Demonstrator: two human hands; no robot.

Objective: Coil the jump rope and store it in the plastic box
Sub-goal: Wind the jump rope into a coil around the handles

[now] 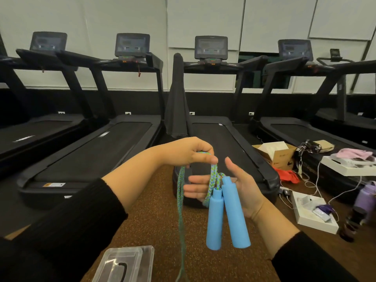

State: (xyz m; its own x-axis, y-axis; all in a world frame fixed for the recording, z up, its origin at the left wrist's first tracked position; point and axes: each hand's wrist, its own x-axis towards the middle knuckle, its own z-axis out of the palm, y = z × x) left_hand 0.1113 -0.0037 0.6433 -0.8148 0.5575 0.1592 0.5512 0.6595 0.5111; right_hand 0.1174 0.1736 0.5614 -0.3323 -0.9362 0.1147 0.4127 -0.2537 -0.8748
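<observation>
Two blue foam handles point(225, 214) of the jump rope hang side by side in front of me, tips down. My right hand point(236, 188) lies palm up behind their tops with straight fingers, the braided green-blue rope point(180, 202) crossing its fingers. My left hand point(189, 152) pinches a loop of that rope just above. A long double strand drops from it toward the floor. The clear plastic box point(127, 263) lies on the brown floor at the bottom, left of the hanging rope.
Several black treadmills point(97, 143) stand in a row ahead. A dark cloth point(177, 102) hangs off one rail. At the right, on the floor, are cardboard and white boxes point(313, 212), cables, a red cloth and bottles point(352, 222).
</observation>
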